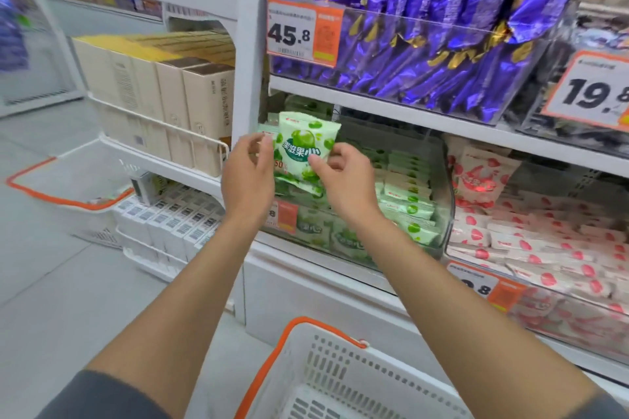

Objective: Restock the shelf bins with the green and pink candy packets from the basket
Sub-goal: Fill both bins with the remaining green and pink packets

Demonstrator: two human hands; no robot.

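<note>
My right hand (343, 177) pinches a green candy packet (304, 143) by its lower right side, holding it upright over the left end of the clear green-packet bin (442, 231). My left hand (246, 173) is at the packet's left edge with its fingers curled round more green packets behind it. The bin holds rows of green packets (406, 194). To its right a clear bin (551, 313) holds pink candy packets (531, 241). The white basket (343, 374) with an orange handle sits below my arms; no packets show in the visible part.
Purple candy bags (442, 27) fill the bin on the shelf above, behind a 45.8 price tag (299, 31). Cream boxes (177, 92) stand on the side rack at left. A second white basket (75, 187) with an orange rim sits on the floor at left.
</note>
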